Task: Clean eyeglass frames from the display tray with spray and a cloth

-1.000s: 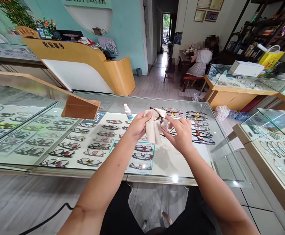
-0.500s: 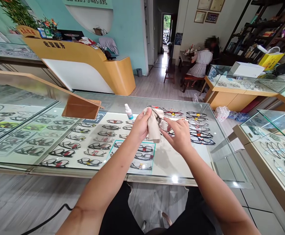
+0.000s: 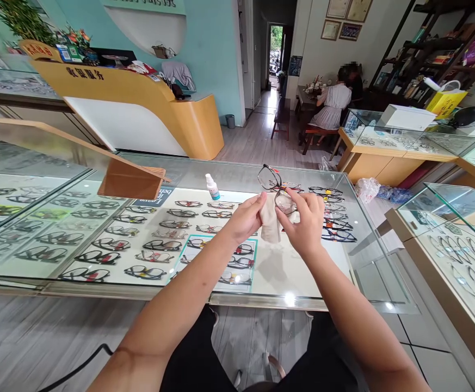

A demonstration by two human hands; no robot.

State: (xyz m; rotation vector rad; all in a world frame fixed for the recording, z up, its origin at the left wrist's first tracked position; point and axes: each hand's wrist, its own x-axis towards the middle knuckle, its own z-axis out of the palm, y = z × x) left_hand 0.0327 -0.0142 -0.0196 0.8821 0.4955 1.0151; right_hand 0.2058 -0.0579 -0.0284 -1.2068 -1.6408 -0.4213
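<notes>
My left hand (image 3: 246,219) is closed on a pale beige cleaning cloth (image 3: 270,222), which hangs down from the fingers. In my right hand (image 3: 306,220) is a pair of dark-framed eyeglasses (image 3: 269,175), pinched by the lower lens and rim. The frame is tilted, with its other lens pointing up and to the left above the cloth. Both hands are close together over the glass display counter (image 3: 302,275). A small white spray bottle (image 3: 211,187) with a blue band stands upright on the glass, beyond my left hand.
Rows of eyeglasses (image 3: 161,245) lie inside the counter. A wooden-edged slanted board (image 3: 131,179) stands on its left part. Another glass showcase (image 3: 457,239) is at the right. Two people (image 3: 335,103) sit at a table in the back, near a yellow reception desk (image 3: 204,128).
The eyeglasses have come out of the cloth's folds, and one lens now shows uncovered above it. My right hand has shifted slightly right, and my left hand lower with the cloth.
</notes>
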